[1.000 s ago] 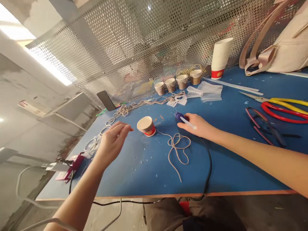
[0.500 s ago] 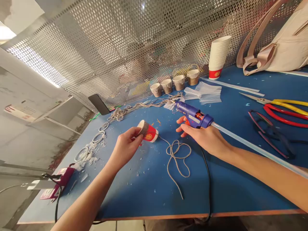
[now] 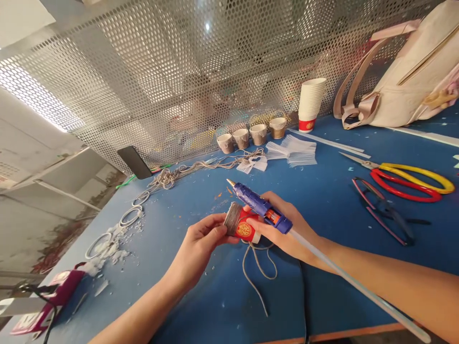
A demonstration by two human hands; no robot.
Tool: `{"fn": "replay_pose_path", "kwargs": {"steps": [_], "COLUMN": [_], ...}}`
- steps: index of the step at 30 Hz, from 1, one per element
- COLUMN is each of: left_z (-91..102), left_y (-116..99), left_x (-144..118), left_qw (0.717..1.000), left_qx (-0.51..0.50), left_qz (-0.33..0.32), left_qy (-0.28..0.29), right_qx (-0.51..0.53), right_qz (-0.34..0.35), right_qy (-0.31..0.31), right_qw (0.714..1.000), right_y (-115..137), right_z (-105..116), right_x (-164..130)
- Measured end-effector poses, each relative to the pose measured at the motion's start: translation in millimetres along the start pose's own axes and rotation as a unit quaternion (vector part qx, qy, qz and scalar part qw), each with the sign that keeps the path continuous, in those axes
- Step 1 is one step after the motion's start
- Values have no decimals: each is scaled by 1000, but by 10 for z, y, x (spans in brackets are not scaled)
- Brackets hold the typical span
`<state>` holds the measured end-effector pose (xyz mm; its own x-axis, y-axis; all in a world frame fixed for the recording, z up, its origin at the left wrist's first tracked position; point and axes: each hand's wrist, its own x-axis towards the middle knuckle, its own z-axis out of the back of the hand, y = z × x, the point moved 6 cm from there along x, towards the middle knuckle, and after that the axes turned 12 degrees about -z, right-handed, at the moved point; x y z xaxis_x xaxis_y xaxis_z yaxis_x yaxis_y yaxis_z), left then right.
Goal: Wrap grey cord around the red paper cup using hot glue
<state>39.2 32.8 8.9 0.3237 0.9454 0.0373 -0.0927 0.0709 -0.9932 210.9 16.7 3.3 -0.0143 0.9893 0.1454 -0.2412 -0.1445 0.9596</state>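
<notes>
Pinching with left hand [image 3: 201, 237]: cup [image 3: 245, 230], by wrapped end; gripping with right hand [image 3: 296, 236]: glue gun [image 3: 254, 199], apparently bracing cup too. Holding cup tilted between hands, just below gun; aiming nozzle [image 3: 231, 183] forward-left past cup. Trailing twine [image 3: 251, 283] beneath.

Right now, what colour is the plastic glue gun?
The plastic glue gun is mostly purplish blue, clearest in the head view.

Glares white at upper left through the mesh [image 3: 161, 71] (blurred beyond it), drops soft shadow on the table [image 3: 201, 296] beneath the right forearm [image 3: 376, 274], shows the glue gun [image 3: 251, 198] fairly sharp, stretches toward the edges.
</notes>
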Motion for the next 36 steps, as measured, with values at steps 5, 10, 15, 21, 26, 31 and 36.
{"fn": "replay_pose_path", "kwargs": {"steps": [5,10,15,21,26,31,36], "left_z": [-30,-57,-69,-69,-15,117,166], "left_y": [1,-6,5,37,20,3,4], "left_x": [-39,-74,-111,-112,-101,-82,-65], "left_qw": [999,995,991,986,981,973,970], "left_qx": [39,78,95,117,117,123,129], "left_qz": [-26,-37,-60,-80,-101,-111,-114], "left_qy": [-11,-41,-71,-90,-117,-161,-172], "right_qx": [-31,-74,-53,-13,28,51,27], "right_qz": [5,37,40,10,30,14,-70], "right_qy": [4,-29,-56,-16,17,9,34], "right_qw": [999,996,996,1000,999,999,997], "right_y": [-36,43,64,9,82,150,72], "right_z": [-36,-30,-20,-109,-132,-7,33], "right_x": [12,-32,-92,-139,-209,-221,-159]}}
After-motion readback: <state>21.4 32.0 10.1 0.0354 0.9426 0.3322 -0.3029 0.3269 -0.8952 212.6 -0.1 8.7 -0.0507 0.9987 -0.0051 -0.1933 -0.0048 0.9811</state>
